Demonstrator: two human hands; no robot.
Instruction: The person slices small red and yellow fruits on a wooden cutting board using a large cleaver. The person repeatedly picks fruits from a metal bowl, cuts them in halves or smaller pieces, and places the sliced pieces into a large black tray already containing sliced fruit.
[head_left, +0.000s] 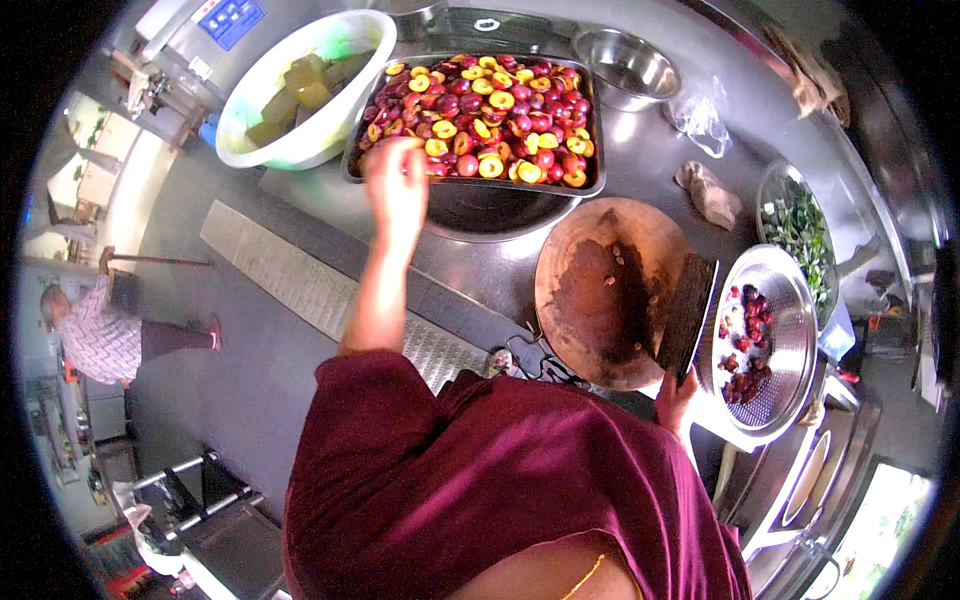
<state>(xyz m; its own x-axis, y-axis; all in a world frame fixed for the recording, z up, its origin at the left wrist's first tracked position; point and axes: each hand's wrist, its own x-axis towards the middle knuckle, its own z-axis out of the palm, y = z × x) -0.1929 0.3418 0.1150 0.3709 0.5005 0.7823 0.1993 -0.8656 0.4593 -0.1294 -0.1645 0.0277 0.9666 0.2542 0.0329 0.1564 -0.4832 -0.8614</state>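
Note:
My left hand (396, 169) is blurred at the near left edge of a metal tray (480, 184) heaped with halved plums (487, 112); whether it holds anything I cannot tell. With my right hand (676, 396) I grip a cleaver (686, 315), its dark wide blade over the right side of a round wooden chopping board (585, 292). Dark wet stains and a few small bits lie on the board. Right of the cleaver, a perforated metal colander (787, 352) contains dark red plums (746, 337). The tray partly covers a dark round pan (487, 214).
A white tub (300, 150) with greenish blocks stands left of the tray. Beyond the board are a steel bowl (630, 71), a plastic bag (701, 116), a crumpled cloth (707, 195) and green leaves (795, 232). Another person (101, 330) stands at far left, holding a long handle.

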